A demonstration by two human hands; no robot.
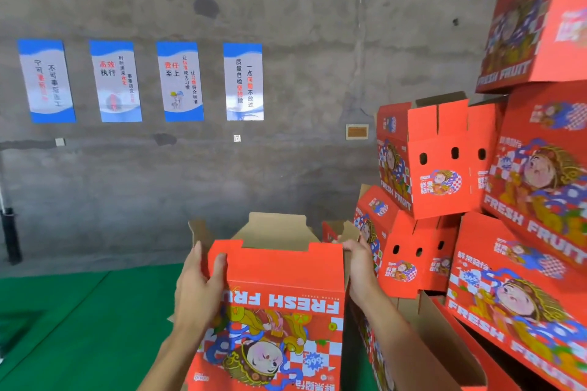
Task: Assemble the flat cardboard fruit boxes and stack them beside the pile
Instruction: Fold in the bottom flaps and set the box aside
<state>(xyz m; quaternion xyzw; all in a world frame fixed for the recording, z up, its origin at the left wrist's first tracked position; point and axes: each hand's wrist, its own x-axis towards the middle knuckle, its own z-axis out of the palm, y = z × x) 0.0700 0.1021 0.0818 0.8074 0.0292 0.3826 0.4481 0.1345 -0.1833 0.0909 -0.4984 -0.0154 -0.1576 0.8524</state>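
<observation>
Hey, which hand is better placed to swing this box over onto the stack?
Probably the right hand: it grips the held box at its right top corner, on the side of the stacked boxes. The left hand grips the far edge.

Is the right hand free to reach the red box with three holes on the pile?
Probably not right now: the right hand grips the box being assembled, as does the left hand. The three-hole box sits higher to the right, with nothing between.

A red printed fruit box stands upright, top flaps open, left of stacked assembled boxes.
</observation>
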